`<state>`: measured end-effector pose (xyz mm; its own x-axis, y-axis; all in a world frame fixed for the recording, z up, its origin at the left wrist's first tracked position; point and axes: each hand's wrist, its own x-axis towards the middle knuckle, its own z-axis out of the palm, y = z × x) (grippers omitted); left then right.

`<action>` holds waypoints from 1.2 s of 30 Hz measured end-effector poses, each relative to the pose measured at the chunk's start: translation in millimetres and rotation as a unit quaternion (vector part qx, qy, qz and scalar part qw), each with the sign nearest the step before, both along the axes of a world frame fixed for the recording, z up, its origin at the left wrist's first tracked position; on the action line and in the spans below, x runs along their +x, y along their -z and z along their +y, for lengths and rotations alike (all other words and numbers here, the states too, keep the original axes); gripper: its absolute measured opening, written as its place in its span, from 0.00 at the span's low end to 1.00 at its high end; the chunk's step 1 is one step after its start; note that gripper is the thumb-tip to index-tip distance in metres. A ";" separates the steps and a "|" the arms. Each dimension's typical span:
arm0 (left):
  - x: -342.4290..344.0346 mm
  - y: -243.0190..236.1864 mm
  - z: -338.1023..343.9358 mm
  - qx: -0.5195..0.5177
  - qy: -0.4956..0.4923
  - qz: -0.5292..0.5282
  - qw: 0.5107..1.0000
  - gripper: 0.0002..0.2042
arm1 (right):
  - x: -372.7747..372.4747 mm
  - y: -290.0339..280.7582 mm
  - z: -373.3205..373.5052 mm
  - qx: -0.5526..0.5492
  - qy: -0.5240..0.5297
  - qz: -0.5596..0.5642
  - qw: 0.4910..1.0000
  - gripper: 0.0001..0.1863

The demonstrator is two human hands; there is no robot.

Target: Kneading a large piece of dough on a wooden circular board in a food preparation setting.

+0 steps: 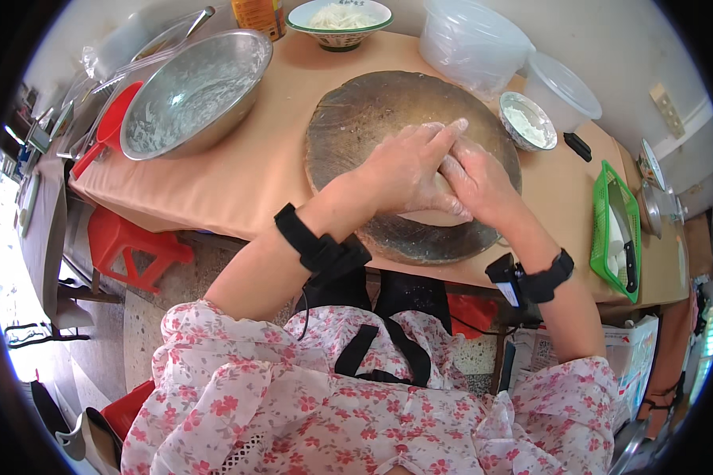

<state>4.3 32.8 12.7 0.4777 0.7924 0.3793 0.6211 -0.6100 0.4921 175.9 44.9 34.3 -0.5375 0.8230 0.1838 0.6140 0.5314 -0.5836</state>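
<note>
A pale lump of dough [442, 217] lies on the round wooden board [348, 119], mostly hidden beneath my hands. Over it, my left hand [408, 168] is open, its fingers stretched toward the upper right and crossing against my other hand. My right hand [487, 180] meets it from the right side. Its fingers are partly covered by the left, so their grip is unclear. White flour or dough coats the fingers of both. Just beyond the board's right rim stands a small bowl of white powder [528, 121].
A large metal bowl [198, 95] smeared with white and a red scoop [115, 119] occupy the left. A bowl of white shreds [339, 22] and plastic tubs [475, 47] stand behind. A green basket [600, 229] on the right holds a knife [631, 257]. Below left is a red stool [131, 247].
</note>
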 end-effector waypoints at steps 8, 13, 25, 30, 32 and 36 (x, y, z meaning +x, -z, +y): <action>3.1 43.1 -82.5 0.259 -0.051 -0.024 0.964 0.41 | 12.9 35.0 -89.4 0.289 -0.021 -0.082 0.954 0.28; -0.2 56.8 -90.3 0.331 -0.062 0.032 0.941 0.33 | 13.8 50.7 -101.4 0.342 -0.011 -0.087 0.936 0.30; -2.1 9.7 -11.2 0.043 -0.099 0.049 0.993 0.42 | 7.0 16.4 8.5 0.089 -0.067 0.020 0.994 0.25; -4.0 -4.4 39.3 -0.049 -0.096 0.067 0.992 0.30 | 0.7 16.1 62.3 -0.055 -0.066 0.062 0.994 0.28; -3.3 -4.2 52.6 -0.044 -0.109 0.079 0.990 0.24 | -1.5 15.7 68.8 -0.065 -0.048 0.062 0.995 0.29; -3.9 -3.0 56.6 -0.039 -0.130 0.095 0.986 0.24 | -3.8 12.5 73.7 -0.115 -0.005 0.028 0.993 0.33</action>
<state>0.4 89.5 15.7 0.3107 0.9210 0.2350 0.8371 -0.3823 0.3913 172.1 118.6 21.8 -0.5396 0.8417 0.0210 0.5723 0.3849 -0.7241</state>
